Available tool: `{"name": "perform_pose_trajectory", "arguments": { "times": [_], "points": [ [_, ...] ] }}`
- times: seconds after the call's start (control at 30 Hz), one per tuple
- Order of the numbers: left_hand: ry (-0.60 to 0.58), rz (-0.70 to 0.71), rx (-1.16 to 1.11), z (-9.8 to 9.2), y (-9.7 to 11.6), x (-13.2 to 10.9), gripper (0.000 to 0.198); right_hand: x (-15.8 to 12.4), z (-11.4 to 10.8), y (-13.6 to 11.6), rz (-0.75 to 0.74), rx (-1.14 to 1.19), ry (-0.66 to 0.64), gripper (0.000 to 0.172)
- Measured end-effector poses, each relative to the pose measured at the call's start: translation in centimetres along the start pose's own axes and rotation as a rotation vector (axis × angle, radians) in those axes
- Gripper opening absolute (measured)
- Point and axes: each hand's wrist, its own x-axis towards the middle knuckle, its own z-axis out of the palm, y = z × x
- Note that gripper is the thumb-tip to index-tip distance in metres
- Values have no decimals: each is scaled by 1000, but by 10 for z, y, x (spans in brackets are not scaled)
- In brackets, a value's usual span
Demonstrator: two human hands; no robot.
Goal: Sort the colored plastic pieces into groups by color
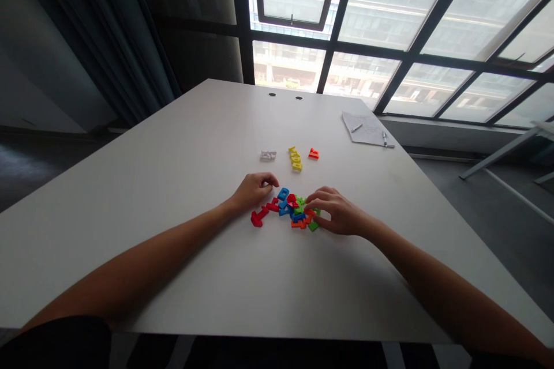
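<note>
A pile of small coloured plastic pieces, some shaped like letters or numbers, lies between my hands. Blue pieces (283, 194), red pieces (258, 217), green pieces (298, 207) and orange pieces (298, 223) are mixed in it. My left hand (254, 190) rests on the table at the pile's left edge, its fingers curled loosely, with no piece visible in them. Over the pile's right side, my right hand (337, 212) has its fingers apart, the tips at the green and orange pieces. Whether they touch a piece is hard to tell.
Beyond the pile sit white pieces (268, 155), a row of yellow pieces (295, 159) and an orange-red group (314, 154) on the white table (182, 161). Paper (367, 130) with pens lies at the right edge. Windows and a dark curtain (130, 40) stand behind.
</note>
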Motion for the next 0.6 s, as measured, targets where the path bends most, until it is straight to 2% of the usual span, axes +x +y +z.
{"name": "perform_pose_trajectory", "arguments": {
  "times": [0.23,0.33,0.4,0.47,0.6],
  "points": [
    [-17,4,12,-1,-2,-1,29,6,-6,0,61,41,-110,18],
    [-21,4,6,-1,-2,-1,28,5,-10,-2,74,89,-119,16],
    [-21,2,0,0,-2,-1,29,6,-13,1,102,130,-56,16],
    [-21,-1,-1,0,0,-1,29,8,-17,12,162,158,67,18],
    [-16,-6,0,0,2,-1,29,19,-15,55,356,98,340,20]
  ]
}}
